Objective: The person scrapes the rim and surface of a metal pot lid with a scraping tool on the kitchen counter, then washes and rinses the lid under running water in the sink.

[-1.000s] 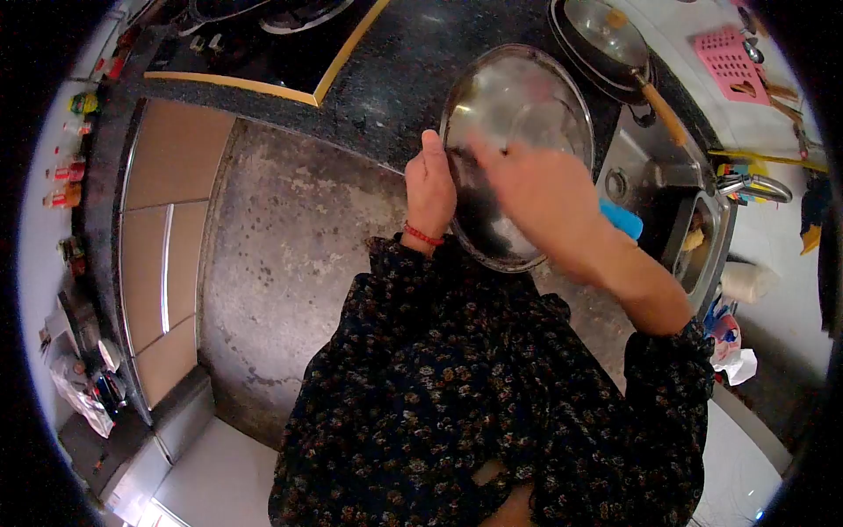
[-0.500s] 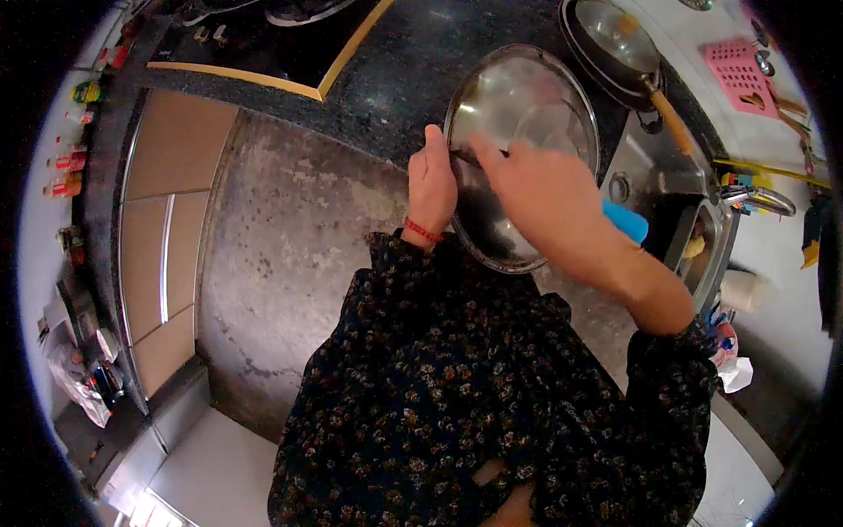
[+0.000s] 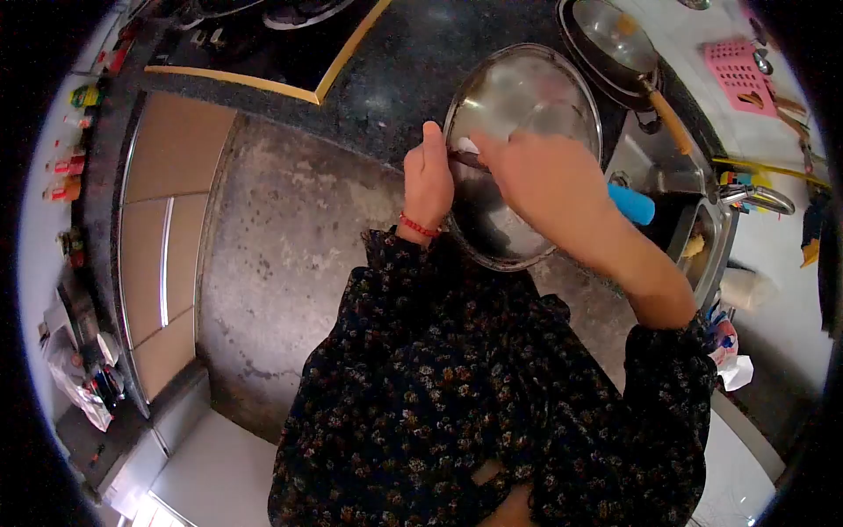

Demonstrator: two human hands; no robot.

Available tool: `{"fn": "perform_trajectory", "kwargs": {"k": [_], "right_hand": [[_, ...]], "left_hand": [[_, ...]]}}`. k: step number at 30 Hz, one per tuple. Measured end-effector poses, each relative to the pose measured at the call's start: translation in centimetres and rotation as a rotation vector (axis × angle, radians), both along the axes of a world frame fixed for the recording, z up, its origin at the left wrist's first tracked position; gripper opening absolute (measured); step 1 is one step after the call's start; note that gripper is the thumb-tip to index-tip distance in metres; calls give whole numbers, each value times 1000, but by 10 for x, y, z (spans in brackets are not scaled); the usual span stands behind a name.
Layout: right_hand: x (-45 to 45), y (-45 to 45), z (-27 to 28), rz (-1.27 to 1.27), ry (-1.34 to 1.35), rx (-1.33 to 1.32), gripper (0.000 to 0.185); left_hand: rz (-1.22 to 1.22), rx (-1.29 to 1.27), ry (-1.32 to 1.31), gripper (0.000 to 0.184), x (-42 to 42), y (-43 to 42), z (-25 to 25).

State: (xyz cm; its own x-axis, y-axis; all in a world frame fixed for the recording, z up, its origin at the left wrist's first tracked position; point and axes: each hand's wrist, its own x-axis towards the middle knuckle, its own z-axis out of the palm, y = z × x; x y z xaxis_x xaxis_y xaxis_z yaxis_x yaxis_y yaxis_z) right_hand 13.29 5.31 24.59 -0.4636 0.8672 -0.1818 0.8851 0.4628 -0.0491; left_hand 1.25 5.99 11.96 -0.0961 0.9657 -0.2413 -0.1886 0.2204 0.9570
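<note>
A shiny round metal pan or basin (image 3: 518, 88) is tilted toward me at the counter edge. My left hand (image 3: 427, 186), with a red bracelet, is at its left rim, thumb up; the other fingers are partly hidden. My right hand (image 3: 549, 176) reaches across the pan, fingers curled together close to the left rim. A narrow dark strip (image 3: 467, 160) and a small white patch (image 3: 468, 144) show by its fingertips; what it grips is mostly hidden. A thick blue handle-like piece (image 3: 632, 204) sticks out past my right wrist; its other end is covered.
A frying pan (image 3: 615, 39) with a wooden handle (image 3: 671, 121) lies on the dark counter (image 3: 413, 70) by the steel sink (image 3: 654, 158). The tap (image 3: 757, 198) is at right. A black cooktop (image 3: 263, 53) with a gold edge stands at upper left. Tan cabinets (image 3: 180, 149) line the left.
My right hand and the blue piece have shifted slightly up and right. The white patch shows more clearly by the fingertips. My left hand has barely moved.
</note>
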Motion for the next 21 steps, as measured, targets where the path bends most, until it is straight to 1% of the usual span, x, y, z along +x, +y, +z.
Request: {"fn": "perform_trajectory", "kwargs": {"k": [4, 6, 7, 9, 12, 16, 18, 21], "right_hand": [[12, 18, -1, 27, 76, -19, 18], [16, 25, -3, 2, 61, -12, 19], [18, 28, -3, -8, 54, -8, 20], [26, 34, 0, -40, 131, 15, 21], [34, 40, 2, -55, 194, 48, 23], [41, 39, 5, -54, 238, 57, 25], [46, 38, 5, -121, 203, 107, 26], [59, 40, -4, -189, 184, 181, 28]], "left_hand": [[-82, 52, 50, 56, -6, 4, -5], [-105, 74, 54, 56, -8, 6, -5], [-123, 69, 108, 56, -9, 6, -2], [-158, 61, 217, 55, -13, 6, 11], [-179, 100, 249, 55, -14, 6, 20], [-217, 179, 187, 55, -14, 7, 17], [-224, 174, 189, 55, -13, 7, 17], [-225, 223, 267, 58, -12, 11, 2]]}}
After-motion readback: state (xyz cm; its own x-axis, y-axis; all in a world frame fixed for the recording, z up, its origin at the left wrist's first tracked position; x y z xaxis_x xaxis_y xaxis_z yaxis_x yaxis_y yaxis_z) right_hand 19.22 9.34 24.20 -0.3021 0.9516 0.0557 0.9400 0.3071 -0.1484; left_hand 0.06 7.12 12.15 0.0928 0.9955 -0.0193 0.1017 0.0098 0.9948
